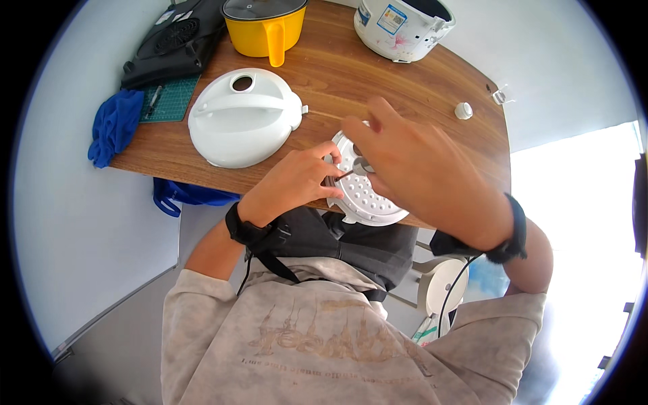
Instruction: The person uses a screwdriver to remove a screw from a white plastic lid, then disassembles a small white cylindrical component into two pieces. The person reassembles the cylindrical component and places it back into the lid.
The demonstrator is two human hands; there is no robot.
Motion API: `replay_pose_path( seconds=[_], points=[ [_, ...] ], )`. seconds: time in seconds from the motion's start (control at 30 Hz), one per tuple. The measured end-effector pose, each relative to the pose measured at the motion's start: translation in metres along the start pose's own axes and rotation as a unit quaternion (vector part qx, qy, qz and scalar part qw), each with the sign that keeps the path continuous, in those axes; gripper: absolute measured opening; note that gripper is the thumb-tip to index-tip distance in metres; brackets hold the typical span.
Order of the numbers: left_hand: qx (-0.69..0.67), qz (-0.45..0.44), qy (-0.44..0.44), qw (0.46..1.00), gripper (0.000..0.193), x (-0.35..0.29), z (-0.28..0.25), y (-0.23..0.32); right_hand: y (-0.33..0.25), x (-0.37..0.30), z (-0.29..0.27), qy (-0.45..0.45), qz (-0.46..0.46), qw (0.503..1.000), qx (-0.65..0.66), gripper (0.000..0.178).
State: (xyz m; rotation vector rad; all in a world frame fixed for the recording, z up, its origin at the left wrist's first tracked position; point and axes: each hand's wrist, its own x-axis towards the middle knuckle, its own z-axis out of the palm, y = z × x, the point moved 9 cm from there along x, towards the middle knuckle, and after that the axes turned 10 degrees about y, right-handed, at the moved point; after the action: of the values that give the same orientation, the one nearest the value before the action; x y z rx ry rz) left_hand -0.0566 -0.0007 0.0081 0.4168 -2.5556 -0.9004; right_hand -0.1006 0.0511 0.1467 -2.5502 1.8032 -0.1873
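Note:
A round white plastic inner lid [368,201], its face dotted with small raised bumps, lies at the table's near edge, partly overhanging it. My left hand [294,175] grips its left rim, thumb and fingers to either side of a screwdriver tip. My right hand [432,162] is closed around the screwdriver [362,166]; its thin shaft slants down left to the lid's rim. The exact contact point is hard to make out between my fingers. Left of the hands, a white domed outer cover [243,128] with a round hole and a handle bar rests on the wood.
Farther back on the table [331,81] stand a yellow pot [260,37] with a glass lid and a white cooker body [401,30]. A black appliance [177,44], green cutting mat [172,101] and blue cloth [116,128] lie left. A small white cap [463,111] is at right.

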Motion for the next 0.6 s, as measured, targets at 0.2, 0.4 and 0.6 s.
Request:
replay_pose_path(
  seconds=[0.2,0.4,0.6],
  points=[
    [-0.016,0.022,0.052,0.998,0.032,-0.003,0.002,-0.001,-0.012,0.008,-0.011,0.000,-0.072,0.992,0.103,0.031],
    [-0.005,0.011,0.009,1.000,0.031,0.000,0.003,0.001,0.007,0.004,-0.002,-0.029,-0.055,0.993,0.104,0.015],
    [-0.016,0.018,0.024,0.999,0.030,-0.001,0.002,0.002,0.002,0.003,-0.002,-0.008,-0.066,0.993,0.102,0.012]
  ],
)
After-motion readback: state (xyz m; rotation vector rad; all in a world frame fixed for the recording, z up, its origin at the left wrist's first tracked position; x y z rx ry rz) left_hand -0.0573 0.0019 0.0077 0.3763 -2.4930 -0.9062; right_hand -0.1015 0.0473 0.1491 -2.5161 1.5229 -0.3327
